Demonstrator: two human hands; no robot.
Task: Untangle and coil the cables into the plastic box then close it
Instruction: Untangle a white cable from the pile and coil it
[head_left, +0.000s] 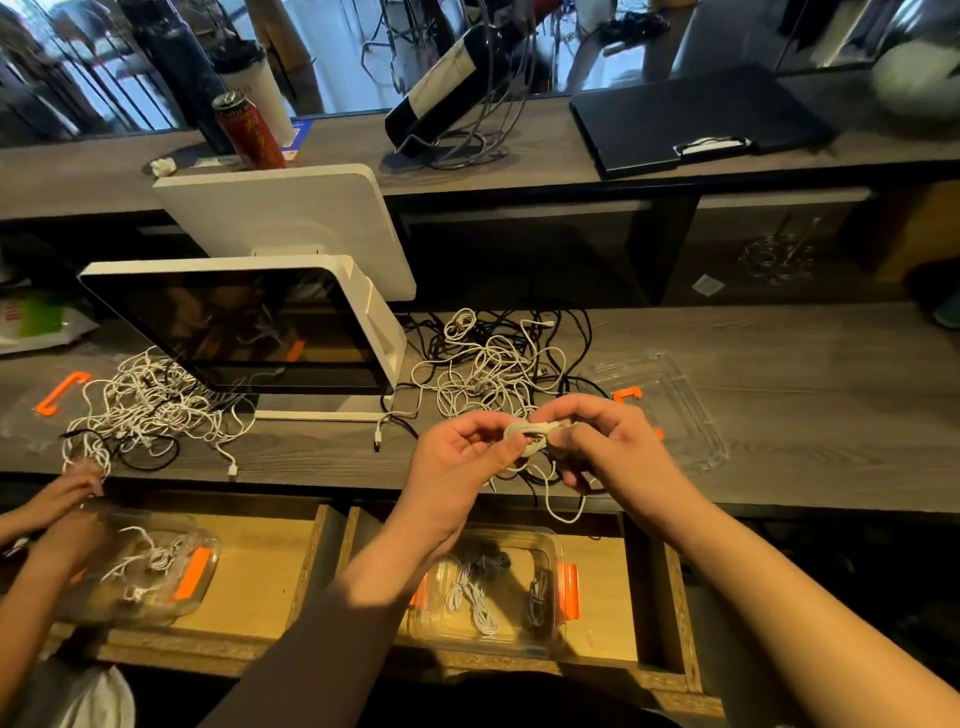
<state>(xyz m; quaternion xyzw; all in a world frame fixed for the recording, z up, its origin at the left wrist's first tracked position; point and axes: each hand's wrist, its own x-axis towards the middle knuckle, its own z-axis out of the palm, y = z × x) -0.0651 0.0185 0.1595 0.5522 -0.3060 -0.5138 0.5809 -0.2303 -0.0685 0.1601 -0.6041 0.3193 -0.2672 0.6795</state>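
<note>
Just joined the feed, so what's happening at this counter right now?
Both hands, left hand and right hand, hold a small white cable coil over the counter's edge. A tangled cable pile lies behind it on the counter. The open plastic box in the drawer below already holds a few coils; its lid lies to the right.

Both forearms enter from the near edge and converge at centre, wrists raised. Left hand (462, 457): palm turned right, fingers curled, thumb and forefinger pinching the left end of a small white coil (532, 436). Right hand (597, 441): back facing up, fingers curled over the coil's right end, thumb beneath. The two hands nearly touch, fingertips meeting at the coil. Arms bare to the elbow.
</note>
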